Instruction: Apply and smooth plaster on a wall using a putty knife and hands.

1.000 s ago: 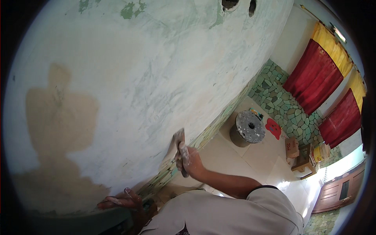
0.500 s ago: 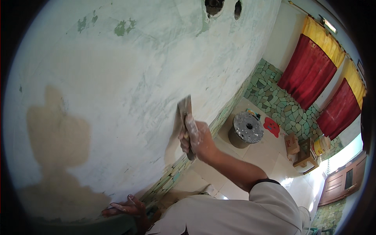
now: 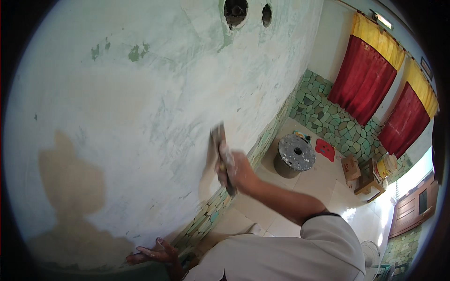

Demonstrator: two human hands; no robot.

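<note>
My right hand [image 3: 236, 169], dusted with white, grips a putty knife [image 3: 218, 134] by its handle. Its blade lies at the wall [image 3: 117, 93], which is coated in patchy white filler with green paint showing through in spots. Low on the left, my left hand [image 3: 157, 253] is held near the wall with its fingers apart, white smears on them and nothing in it. Whether that hand touches the wall I cannot tell. A shadow of my head and shoulders falls on the wall's left part.
A speckled grey drum [image 3: 296, 152] stands on the tiled floor [image 3: 318, 196], beside a red mat [image 3: 325, 150]. Farther right are a cardboard box [image 3: 350, 167], a small wooden stool [image 3: 369, 180] and a yellow-and-white bucket [image 3: 386, 166]. Two holes [image 3: 236, 13] open in the upper wall. Red-yellow curtains [image 3: 363, 70] hang behind.
The putty knife and my right hand have shifted slightly downward along the wall. My view has tilted a little, so the wall holes sit lower and farther left.
</note>
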